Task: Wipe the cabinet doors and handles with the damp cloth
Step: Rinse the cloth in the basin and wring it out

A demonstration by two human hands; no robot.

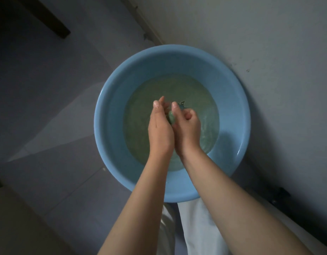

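A round blue basin stands on the floor, part filled with murky greenish water. Above the water my left hand and my right hand are pressed together around a small bunched green cloth. Only a sliver of the cloth shows between the palms, with a bit poking out past my right fingers. No cabinet door or handle is in view.
The basin sits close to a pale wall on the right. Grey floor tiles spread to the left. A dark furniture leg stands at the top left. My white trouser legs are below the basin.
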